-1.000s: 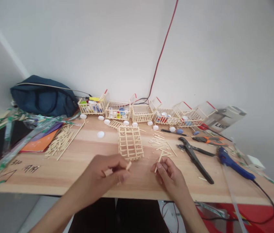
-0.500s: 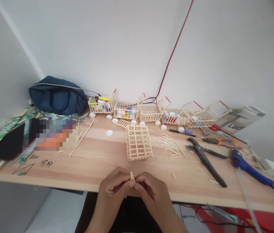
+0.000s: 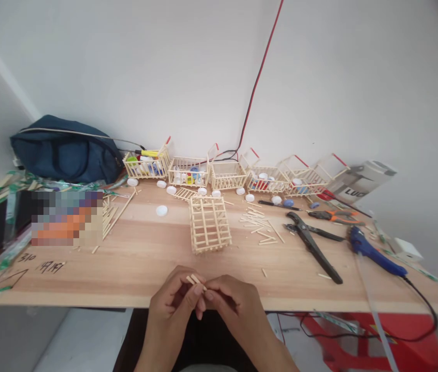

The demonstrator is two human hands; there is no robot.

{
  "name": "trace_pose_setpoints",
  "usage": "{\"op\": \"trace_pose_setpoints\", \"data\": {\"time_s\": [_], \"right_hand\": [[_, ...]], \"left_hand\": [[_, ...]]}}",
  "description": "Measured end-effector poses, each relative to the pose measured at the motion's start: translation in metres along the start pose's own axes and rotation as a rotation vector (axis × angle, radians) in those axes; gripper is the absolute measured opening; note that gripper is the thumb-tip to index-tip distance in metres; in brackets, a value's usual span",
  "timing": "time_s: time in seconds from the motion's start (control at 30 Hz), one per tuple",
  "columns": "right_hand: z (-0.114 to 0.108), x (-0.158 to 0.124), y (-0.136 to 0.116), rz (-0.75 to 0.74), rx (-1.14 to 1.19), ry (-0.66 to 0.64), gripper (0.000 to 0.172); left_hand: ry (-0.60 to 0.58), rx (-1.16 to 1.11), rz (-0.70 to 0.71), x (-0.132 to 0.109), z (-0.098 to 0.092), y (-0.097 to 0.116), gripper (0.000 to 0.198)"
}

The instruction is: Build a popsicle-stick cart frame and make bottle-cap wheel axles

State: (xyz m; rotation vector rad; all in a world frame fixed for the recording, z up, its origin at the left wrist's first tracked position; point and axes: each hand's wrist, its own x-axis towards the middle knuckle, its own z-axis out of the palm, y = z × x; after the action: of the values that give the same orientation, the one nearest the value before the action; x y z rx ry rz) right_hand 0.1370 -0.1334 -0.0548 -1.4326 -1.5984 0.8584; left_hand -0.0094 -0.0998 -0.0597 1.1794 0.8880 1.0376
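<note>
Short wooden sticks (image 3: 193,279) lie side by side between my fingertips, at the table's front edge. My left hand (image 3: 176,297) is closed on them with the thumb on top. The fingers of my right hand (image 3: 232,297) are pinched at their right end, touching my left fingertips; what lies under them is partly hidden. Just beyond my hands stands a small basket frame (image 3: 209,225) built of wooden sticks, its slatted face upward. Several cut stick pieces (image 3: 255,219) are scattered to its right.
Along the wall stand several stick-built carts (image 3: 228,175) with white caps as wheels. On the right lie a black-handled cutter (image 3: 315,250), orange pliers (image 3: 337,216) and a blue glue gun (image 3: 376,256) with its cable. A blue bag (image 3: 67,150) sits at the back left.
The sticks in my fingers have turned from nearly upright to slanting left, so two ends show. My head view has shifted to the right.
</note>
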Motion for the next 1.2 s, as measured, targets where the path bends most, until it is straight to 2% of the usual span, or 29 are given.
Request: {"op": "trace_pose_setpoints", "data": {"time_s": [0.1,0.27,0.47,0.57,0.67,0.7,0.8,0.9,1.2], "right_hand": [[0.002,0.000,0.002,0.015,-0.068,-0.001,0.023],[0.010,0.004,0.005,-0.060,-0.138,0.016,0.016],[0.021,0.011,0.001,-0.047,-0.193,-0.007,0.011],[0.024,0.013,0.001,-0.029,-0.229,-0.008,0.010],[0.025,0.014,0.004,-0.034,-0.230,-0.010,0.011],[0.025,0.015,0.006,-0.044,-0.225,-0.007,0.012],[0.025,0.014,0.009,-0.084,-0.205,0.009,0.013],[0.025,0.013,0.011,-0.103,-0.191,0.013,0.013],[0.024,0.013,0.014,-0.096,-0.189,-0.004,0.012]], "left_hand": [[-0.023,0.005,-0.044,0.002,-0.002,0.001,0.020],[-0.050,0.059,-0.063,0.006,-0.011,0.004,0.027],[-0.050,0.244,-0.111,0.021,-0.035,0.014,0.035],[-0.022,0.506,-0.081,0.043,-0.056,0.026,0.036],[-0.052,0.993,0.078,0.072,-0.073,0.037,0.031],[-0.077,1.146,0.089,0.080,-0.075,0.040,0.028],[-0.115,1.512,0.066,0.099,-0.073,0.043,0.028],[-0.116,1.711,0.076,0.107,-0.063,0.041,0.032],[-0.043,1.736,0.125,0.100,-0.059,0.032,0.031]]}}
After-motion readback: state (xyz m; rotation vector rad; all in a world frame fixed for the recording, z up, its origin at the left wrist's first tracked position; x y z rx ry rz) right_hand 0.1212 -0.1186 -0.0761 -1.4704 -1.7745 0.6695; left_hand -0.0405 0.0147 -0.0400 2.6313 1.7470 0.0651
